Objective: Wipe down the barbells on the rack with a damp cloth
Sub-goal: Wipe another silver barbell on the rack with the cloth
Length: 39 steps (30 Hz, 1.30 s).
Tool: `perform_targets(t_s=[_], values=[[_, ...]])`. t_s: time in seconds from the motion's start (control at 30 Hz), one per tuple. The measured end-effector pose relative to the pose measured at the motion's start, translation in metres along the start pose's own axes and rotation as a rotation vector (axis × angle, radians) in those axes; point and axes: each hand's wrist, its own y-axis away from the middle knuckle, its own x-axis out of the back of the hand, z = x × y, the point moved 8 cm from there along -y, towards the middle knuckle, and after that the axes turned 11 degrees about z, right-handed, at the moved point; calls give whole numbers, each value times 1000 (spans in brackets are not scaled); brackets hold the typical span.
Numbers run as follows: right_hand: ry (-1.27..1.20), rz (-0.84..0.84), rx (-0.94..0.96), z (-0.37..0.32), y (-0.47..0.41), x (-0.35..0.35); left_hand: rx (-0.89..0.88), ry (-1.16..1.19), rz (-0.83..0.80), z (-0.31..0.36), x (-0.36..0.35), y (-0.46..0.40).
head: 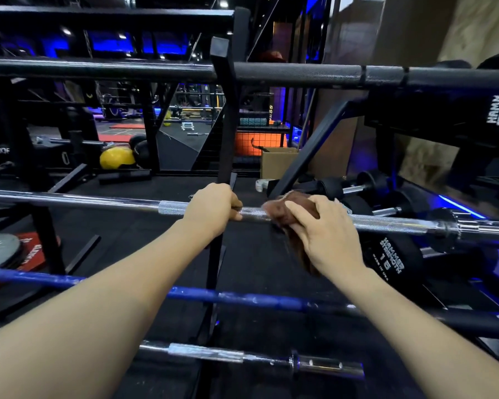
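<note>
A chrome barbell (98, 201) runs across the middle of the rack. My left hand (212, 208) grips it beside the black rack upright (228, 116). Just to the right, my right hand (326, 231) holds a brown cloth (280, 210) wrapped over the same bar, with part of the cloth hanging below. A black barbell (300, 72) lies on the level above. Below are a blue barbell (236, 299) and, lowest, a short chrome barbell (242, 357).
Black dumbbells (392, 260) lie on the floor rack at right, behind the chrome bar's sleeve. A grey weight plate (0, 249) sits at left. A cardboard box (277, 162) and a yellow ball (116, 158) stand on the gym floor beyond.
</note>
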Motion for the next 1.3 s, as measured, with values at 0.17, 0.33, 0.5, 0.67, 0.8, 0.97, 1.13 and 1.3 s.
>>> perform_targets(t_s=[0.17, 0.33, 0.5, 0.67, 0.8, 0.97, 1.13, 1.3], values=[[14, -607, -384, 18, -43, -66, 26, 16, -1, 0, -4, -2], [-2, -439, -223, 12, -31, -41, -8, -32, -33, 1, 0, 2], [-112, -229, -137, 52, 3, 5, -117, -94, -57, 29, 2, 3], [28, -74, -142, 71, 14, 27, -154, -51, -62, 72, -21, -2], [129, -127, -138, 25, 5, -1, -124, -27, -1, 63, -28, -5], [49, -546, -349, 18, -37, -48, -117, 6, 58, 55, -28, -8], [219, -206, -208, 5, -7, -17, -166, 85, 29, 57, -22, -2], [251, -331, -250, 18, -18, -24, -202, 38, 106, 56, -31, -2]])
